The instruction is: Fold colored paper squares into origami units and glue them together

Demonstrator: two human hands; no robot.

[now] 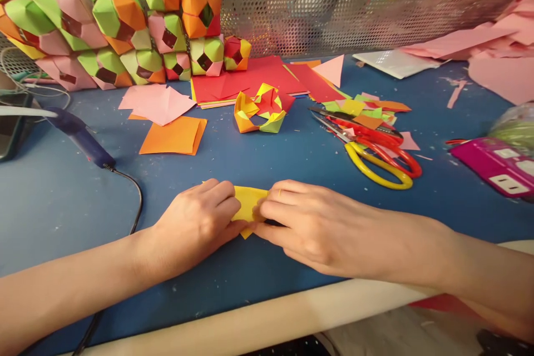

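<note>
A piece of yellow paper [249,200], partly folded, lies on the blue table near its front edge. My left hand [204,219] grips its left side, fingers curled over it and thumb low at the middle. On the right side my right hand [302,222] holds the same paper between thumb and bent fingers. A small pointed corner shows below the two thumbs. Both hands cover the ends of the paper. Beyond them sits an open ring of folded paper units [261,114] in yellow, red and green.
Folded paper balls [204,8] are stacked along a perforated metal screen. Orange squares [171,136], pink squares [156,101] and red sheets [237,80] lie ahead. Scissors [375,161] rest among scraps to the right. A blue corded tool [83,136] lies left; a magenta power strip [492,164] lies far right.
</note>
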